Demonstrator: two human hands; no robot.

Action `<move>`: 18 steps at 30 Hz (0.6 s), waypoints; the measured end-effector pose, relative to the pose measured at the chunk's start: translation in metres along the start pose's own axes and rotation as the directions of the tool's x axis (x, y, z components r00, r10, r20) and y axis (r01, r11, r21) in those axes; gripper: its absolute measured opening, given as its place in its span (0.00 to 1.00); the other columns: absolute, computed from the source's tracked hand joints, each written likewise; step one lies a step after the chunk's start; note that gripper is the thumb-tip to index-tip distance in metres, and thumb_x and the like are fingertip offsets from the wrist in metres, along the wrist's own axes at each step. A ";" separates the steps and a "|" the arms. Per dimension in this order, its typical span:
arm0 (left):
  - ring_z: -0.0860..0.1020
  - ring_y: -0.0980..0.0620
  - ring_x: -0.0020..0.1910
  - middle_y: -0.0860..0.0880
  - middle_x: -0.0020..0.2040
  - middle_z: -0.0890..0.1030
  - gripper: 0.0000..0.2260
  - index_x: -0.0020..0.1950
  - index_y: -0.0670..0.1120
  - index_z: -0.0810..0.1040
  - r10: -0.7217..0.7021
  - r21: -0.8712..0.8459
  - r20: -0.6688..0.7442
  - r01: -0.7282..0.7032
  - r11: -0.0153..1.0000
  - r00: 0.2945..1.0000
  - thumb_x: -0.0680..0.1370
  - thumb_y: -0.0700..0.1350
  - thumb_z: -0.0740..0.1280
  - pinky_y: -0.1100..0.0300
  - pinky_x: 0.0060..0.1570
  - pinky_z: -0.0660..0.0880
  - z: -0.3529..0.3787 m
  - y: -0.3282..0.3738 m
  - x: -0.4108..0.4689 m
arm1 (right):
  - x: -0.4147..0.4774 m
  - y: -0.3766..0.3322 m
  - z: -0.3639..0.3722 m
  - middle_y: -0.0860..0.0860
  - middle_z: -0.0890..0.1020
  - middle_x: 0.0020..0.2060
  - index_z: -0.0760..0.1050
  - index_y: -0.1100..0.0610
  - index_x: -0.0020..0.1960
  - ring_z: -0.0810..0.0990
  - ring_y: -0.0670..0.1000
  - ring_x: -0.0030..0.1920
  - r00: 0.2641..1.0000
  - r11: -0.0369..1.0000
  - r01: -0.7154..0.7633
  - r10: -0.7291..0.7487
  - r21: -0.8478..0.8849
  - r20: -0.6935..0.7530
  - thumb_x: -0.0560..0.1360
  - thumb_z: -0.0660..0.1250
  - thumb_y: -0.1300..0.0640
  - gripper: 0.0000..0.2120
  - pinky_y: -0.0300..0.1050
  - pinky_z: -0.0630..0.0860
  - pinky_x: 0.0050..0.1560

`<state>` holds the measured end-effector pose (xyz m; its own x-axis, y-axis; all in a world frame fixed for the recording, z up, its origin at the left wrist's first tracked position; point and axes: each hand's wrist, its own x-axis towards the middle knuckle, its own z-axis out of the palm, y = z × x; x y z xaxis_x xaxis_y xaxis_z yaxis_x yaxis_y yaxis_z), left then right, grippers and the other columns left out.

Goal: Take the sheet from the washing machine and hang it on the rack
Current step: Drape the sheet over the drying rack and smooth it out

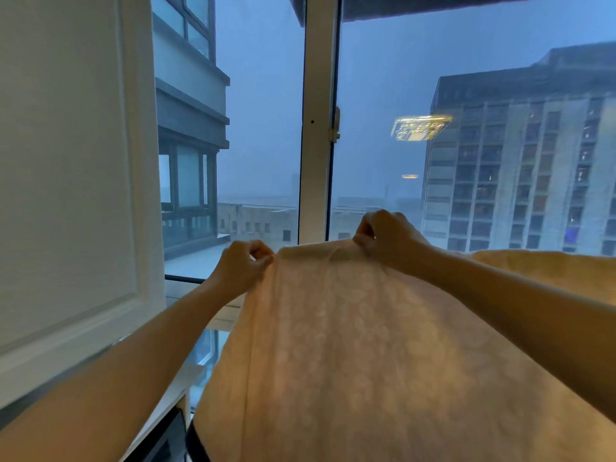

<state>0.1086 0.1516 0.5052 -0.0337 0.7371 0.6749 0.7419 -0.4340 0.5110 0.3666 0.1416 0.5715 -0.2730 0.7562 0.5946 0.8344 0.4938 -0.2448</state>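
Both arms are stretched out forward and held up in front of the window (383, 78). The left arm is seen coming in from the bottom left corner. The right arm is seen coming in from the right side. The left hand (245, 266) is held a little lower than the right hand (388, 238). Both hands are seen from the back, with the knuckles up.

The fingers of the left hand are curled in tight. The sheet (350, 345) is pinched between its thumb and fingers, right where the top edge meets the left edge. The fingers of the right hand are curled too, and the top edge is gripped a bit further along. Small folds are pulled into the cloth under that hand.

The sheet is pale cream, and a faint leaf pattern is seen on it. It is held up in the air near the glass, in front of the white window post (316, 128). Its top edge is stretched from left to right between the two hands and is tipped up a little toward the right. From there the cloth is spread down and out toward the bottom of the picture. More of it is seen past the right arm. Its full length cannot be told, because it is cut off at the edges.

A white panel (66, 161) is seen on the left. Tall buildings (520, 161) are seen outside.
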 end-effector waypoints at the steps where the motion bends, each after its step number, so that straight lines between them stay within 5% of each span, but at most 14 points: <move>1: 0.78 0.51 0.45 0.47 0.44 0.81 0.05 0.49 0.42 0.81 0.007 -0.008 0.003 -0.007 1.000 1.000 0.77 0.41 0.67 0.60 0.49 0.74 0.001 0.001 -0.002 | 0.000 0.002 -0.001 0.52 0.80 0.41 0.75 0.54 0.39 0.79 0.53 0.43 1.000 1.000 -0.013 0.013 0.001 -0.001 0.76 0.63 0.56 0.07 0.55 0.78 0.50; 8: 0.77 0.57 0.40 0.49 0.44 0.80 0.05 0.50 0.42 0.81 -0.012 -0.081 -0.169 -0.001 0.997 0.986 0.78 0.41 0.66 0.70 0.40 0.70 -0.002 0.027 0.006 | -0.002 0.013 -0.021 0.52 0.80 0.44 0.77 0.57 0.43 0.79 0.53 0.46 0.998 1.000 -0.028 0.028 -0.007 -0.048 0.76 0.64 0.57 0.06 0.49 0.77 0.51; 12: 0.80 0.57 0.46 0.51 0.48 0.81 0.07 0.50 0.47 0.80 0.100 -0.202 -0.061 -0.110 0.973 0.993 0.80 0.42 0.62 0.66 0.49 0.75 0.004 0.057 0.006 | -0.015 0.013 -0.024 0.50 0.80 0.46 0.78 0.58 0.50 0.78 0.48 0.47 0.990 0.996 0.066 -0.072 0.060 0.118 0.77 0.65 0.54 0.08 0.36 0.72 0.46; 18: 0.76 0.68 0.42 0.59 0.45 0.79 0.10 0.55 0.50 0.81 0.310 0.008 0.132 -0.313 0.950 0.942 0.79 0.49 0.62 0.76 0.45 0.70 0.033 0.092 -0.007 | -0.029 0.018 -0.042 0.48 0.82 0.44 0.80 0.56 0.47 0.78 0.45 0.43 0.993 0.993 0.113 -0.114 0.025 0.038 0.76 0.65 0.55 0.07 0.28 0.70 0.40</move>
<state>0.1990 0.1236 0.5300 0.2861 0.6278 0.7239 0.7202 -0.6392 0.2697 0.4099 0.1104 0.5817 -0.3845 0.7106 0.5893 0.7857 0.5870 -0.1951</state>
